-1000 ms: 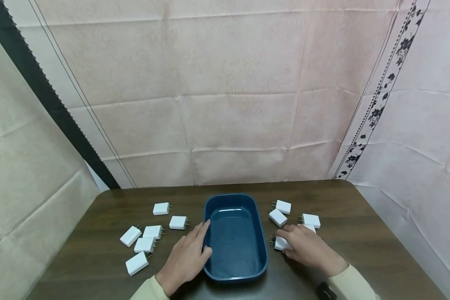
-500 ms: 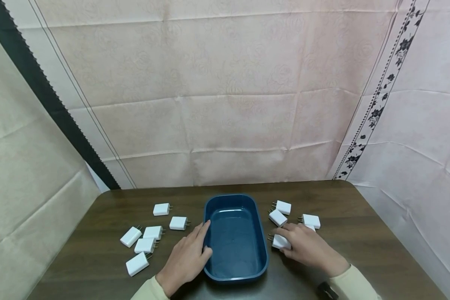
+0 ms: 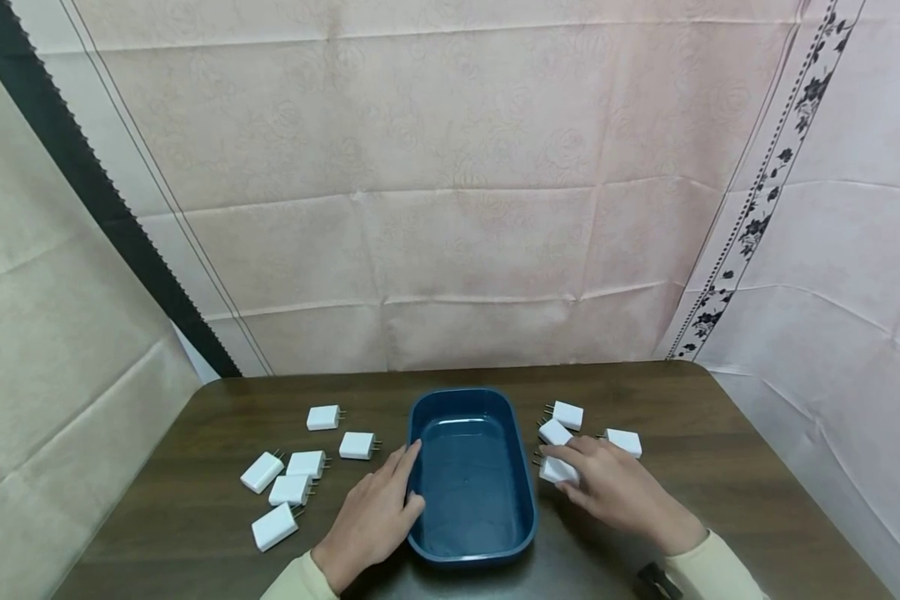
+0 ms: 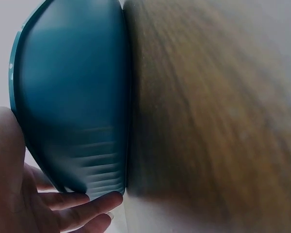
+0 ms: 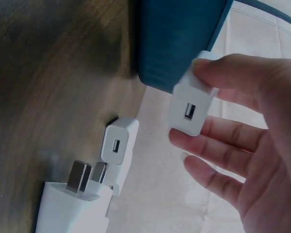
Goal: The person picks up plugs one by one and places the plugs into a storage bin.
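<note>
A dark blue plastic tub (image 3: 472, 500) stands on the table, with no objects inside. My left hand (image 3: 371, 508) rests along its left side; thumb and index finger reach the rim. In the left wrist view, other fingertips touch the tub's outer wall (image 4: 77, 87). To the right of the tub, my right hand (image 3: 618, 492) pinches a white USB wall charger (image 5: 189, 104), held between thumb and fingers with its USB port showing in the right wrist view. More white chargers (image 5: 116, 143) lie below it, one with its metal prongs (image 5: 79, 175) upward.
Several white chargers lie left of the tub, including a front one (image 3: 273, 527) and a back one (image 3: 323, 417). Others sit right of it: one at the back (image 3: 567, 414), one near my right fingers (image 3: 554, 432), and one farther right (image 3: 624, 442). Cloth hangs behind the brown table (image 3: 217, 433).
My right hand has drawn its charger slightly left and up off the table. The left hand and the tub have stayed where they were.
</note>
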The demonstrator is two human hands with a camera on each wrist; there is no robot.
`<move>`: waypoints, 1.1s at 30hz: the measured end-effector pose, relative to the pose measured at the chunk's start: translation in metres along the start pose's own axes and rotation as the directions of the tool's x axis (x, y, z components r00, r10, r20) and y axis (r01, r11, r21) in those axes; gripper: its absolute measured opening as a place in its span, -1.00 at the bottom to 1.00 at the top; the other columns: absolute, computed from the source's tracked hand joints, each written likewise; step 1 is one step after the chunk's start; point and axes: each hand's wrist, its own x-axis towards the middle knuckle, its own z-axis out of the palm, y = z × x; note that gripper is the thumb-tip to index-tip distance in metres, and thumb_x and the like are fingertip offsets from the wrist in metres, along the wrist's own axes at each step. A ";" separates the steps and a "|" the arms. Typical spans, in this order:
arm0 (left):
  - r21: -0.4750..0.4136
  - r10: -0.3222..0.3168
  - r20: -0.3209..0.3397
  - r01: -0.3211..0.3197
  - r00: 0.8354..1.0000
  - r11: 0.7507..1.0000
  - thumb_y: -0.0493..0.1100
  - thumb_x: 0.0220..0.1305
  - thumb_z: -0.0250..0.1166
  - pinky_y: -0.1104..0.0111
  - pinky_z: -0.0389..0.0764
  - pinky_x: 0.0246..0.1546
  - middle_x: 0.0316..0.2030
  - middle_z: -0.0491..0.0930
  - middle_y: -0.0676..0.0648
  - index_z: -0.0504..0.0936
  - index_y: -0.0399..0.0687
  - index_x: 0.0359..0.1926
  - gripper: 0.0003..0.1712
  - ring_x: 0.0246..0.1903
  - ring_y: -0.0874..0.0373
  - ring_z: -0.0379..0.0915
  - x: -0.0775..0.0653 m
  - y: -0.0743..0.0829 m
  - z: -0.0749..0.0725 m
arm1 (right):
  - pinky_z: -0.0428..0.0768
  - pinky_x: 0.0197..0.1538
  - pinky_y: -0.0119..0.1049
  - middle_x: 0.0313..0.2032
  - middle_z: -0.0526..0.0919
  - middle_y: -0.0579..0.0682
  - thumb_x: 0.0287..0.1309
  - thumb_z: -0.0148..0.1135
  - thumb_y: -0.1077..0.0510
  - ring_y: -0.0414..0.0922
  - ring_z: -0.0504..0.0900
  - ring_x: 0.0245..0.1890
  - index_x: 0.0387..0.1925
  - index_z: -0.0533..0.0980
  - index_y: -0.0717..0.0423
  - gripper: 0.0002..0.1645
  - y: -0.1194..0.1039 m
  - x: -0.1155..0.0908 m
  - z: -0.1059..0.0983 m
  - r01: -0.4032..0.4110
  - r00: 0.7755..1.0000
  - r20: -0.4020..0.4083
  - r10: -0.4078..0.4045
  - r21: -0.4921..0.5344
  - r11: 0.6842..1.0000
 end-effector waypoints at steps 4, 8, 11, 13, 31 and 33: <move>-0.007 -0.001 0.008 0.001 1.000 1.000 0.00 0.26 0.00 0.00 0.43 0.02 0.39 0.24 -0.13 0.11 0.03 0.49 -0.24 0.14 0.03 0.37 0.000 0.000 -0.001 | 0.62 -0.17 -0.16 -0.14 0.67 -0.02 -0.04 0.40 -0.03 -0.15 0.60 -0.21 0.10 0.56 -0.15 -0.43 -0.001 0.000 -0.001 0.013 0.998 -0.058 -0.014 -0.012 1.000; -0.008 -0.005 0.010 0.005 1.000 1.000 0.00 0.26 0.00 0.01 0.43 0.02 0.40 0.24 -0.12 0.12 0.03 0.49 -0.24 0.10 0.06 0.38 -0.001 0.000 -0.001 | 0.61 -0.22 -0.19 -0.15 0.67 -0.01 -0.08 0.41 -0.04 -0.17 0.59 -0.24 0.08 0.57 -0.15 -0.42 -0.001 0.000 -0.002 0.033 0.991 -0.125 -0.037 -0.034 0.999; -0.004 -0.009 0.008 0.009 1.000 1.000 0.01 0.27 0.00 0.02 0.43 0.04 0.40 0.24 -0.11 0.12 0.03 0.49 -0.24 0.10 0.07 0.38 -0.001 0.000 0.000 | 0.61 -0.21 -0.19 -0.15 0.66 -0.02 -0.09 0.41 -0.05 -0.17 0.59 -0.22 0.08 0.57 -0.15 -0.42 -0.002 0.000 -0.002 0.039 0.988 -0.146 -0.044 -0.042 0.998; -0.004 -0.009 0.008 0.009 1.000 1.000 0.01 0.27 0.00 0.01 0.43 0.04 0.40 0.24 -0.11 0.12 0.03 0.49 -0.24 0.11 0.07 0.38 -0.001 0.000 0.000 | 0.62 -0.19 -0.17 -0.14 0.67 -0.01 -0.08 0.41 -0.05 -0.16 0.59 -0.21 0.08 0.57 -0.15 -0.42 -0.002 0.000 -0.003 0.035 0.988 -0.147 -0.041 -0.040 0.999; -0.024 0.000 0.014 0.000 1.000 1.000 -0.02 0.27 -0.01 -0.04 0.41 0.08 0.39 0.24 -0.15 0.12 -0.02 0.48 -0.24 0.19 0.00 0.35 -0.001 0.002 0.000 | 0.59 -0.04 -0.03 -0.05 0.67 -0.10 0.00 0.36 -0.11 -0.10 0.59 -0.01 0.13 0.55 -0.21 -0.42 -0.012 0.002 -0.006 0.005 0.994 -0.107 -0.006 -0.006 1.000; -0.022 0.003 0.011 -0.002 1.000 1.000 -0.01 0.27 -0.01 -0.05 0.41 0.08 0.39 0.24 -0.16 0.12 -0.02 0.48 -0.25 0.20 -0.01 0.35 -0.001 0.002 -0.001 | 0.59 -0.04 -0.03 -0.04 0.67 -0.09 0.00 0.36 -0.11 -0.11 0.59 -0.03 0.13 0.55 -0.21 -0.42 -0.013 0.002 -0.006 0.005 0.994 -0.106 -0.005 -0.002 1.000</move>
